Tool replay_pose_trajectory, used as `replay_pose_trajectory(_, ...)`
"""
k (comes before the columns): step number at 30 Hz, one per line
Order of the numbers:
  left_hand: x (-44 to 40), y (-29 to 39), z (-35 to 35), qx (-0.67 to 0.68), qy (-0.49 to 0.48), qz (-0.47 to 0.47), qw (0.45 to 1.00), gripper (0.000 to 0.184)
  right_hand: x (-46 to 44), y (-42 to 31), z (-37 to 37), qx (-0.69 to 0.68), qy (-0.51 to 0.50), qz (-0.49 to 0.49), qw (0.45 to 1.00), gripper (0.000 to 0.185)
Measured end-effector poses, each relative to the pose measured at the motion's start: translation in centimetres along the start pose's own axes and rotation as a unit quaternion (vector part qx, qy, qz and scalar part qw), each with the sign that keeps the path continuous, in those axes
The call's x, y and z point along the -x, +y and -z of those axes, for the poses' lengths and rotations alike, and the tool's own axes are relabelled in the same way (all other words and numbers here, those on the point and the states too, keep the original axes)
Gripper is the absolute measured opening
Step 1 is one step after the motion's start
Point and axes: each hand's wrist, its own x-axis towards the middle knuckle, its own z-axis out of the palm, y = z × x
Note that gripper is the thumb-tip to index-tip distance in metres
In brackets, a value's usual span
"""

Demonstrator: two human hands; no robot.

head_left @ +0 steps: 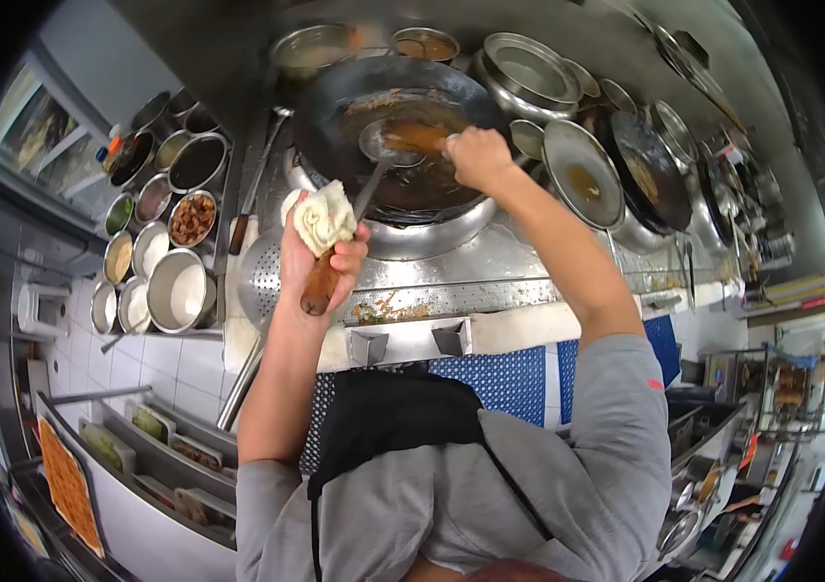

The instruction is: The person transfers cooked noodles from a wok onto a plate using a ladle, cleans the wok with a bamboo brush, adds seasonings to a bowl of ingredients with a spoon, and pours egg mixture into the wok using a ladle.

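A ladle (374, 184) lies across the near side of a large dark wok (330, 116), its round bowl inside the wok. Around its wooden handle, my left hand (345, 260) is closed, with a crumpled pale cloth (324, 217) held at the same spot. Over the wok, my right hand (480, 160) is closed on the end of a brown brush-like tool (419, 136), whose far end meets the ladle's bowl. Motion blur hides its exact shape. Brownish liquid or residue coats the wok's inside.
A perforated strainer (262, 276) rests beside my left forearm. Metal pots of ingredients (180, 289) stand at left. Right of the wok are a strainer bowl (582, 175), another wok (645, 175) and stacked pans (529, 66). A steel counter edge (412, 291) runs before me.
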Motion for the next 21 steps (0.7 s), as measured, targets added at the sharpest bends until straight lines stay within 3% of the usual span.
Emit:
replay_pose_trajectory(3, -0.5, 0.7, 0.2, -0.019, -0.028, 0.004, 0.999, 0.059, 0.0, -1.3, 3.9, -0.052, -0.019, -0.019, 0.998, 0.021)
replay_pose_trajectory(6, -0.9, 1.6, 0.4, -0.056, -0.018, 0.002, 0.998, 0.058, 0.5, -1.5, 1.0, -0.173, 0.018, 0.018, 0.985, 0.019)
replay_pose_trajectory(9, -0.7, 1.6, -0.2, -0.074, -0.005, -0.022, 0.997, 0.057, -0.6, 0.4, 1.6, -0.026, -0.010, 0.016, 0.999, 0.025)
replay_pose_trajectory(13, -1.9, 2.3, 0.5, -0.060, -0.049, 0.009, 0.997, 0.055, 4.4, -1.8, 7.0, -0.216, 0.022, -0.057, 0.974, 0.043)
replay_pose_trajectory(15, -2.5, 2.7, 0.9, -0.047, -0.068, 0.017, 0.996, 0.052, 4.1, -2.2, 2.3, -0.281, 0.025, -0.029, 0.959, 0.043)
replay_pose_trajectory(17, -2.6, 2.7, 0.6, -0.021, -0.058, 0.010, 0.998, 0.046, 2.6, -0.7, -0.8, -0.227, 0.022, -0.051, 0.972, 0.042)
replay_pose_trajectory(21, -2.6, 2.7, 1.1, -0.028, -0.087, 0.054, 0.994, 0.047, 4.7, -0.6, 2.7, -0.175, 0.049, -0.057, 0.982, 0.038)
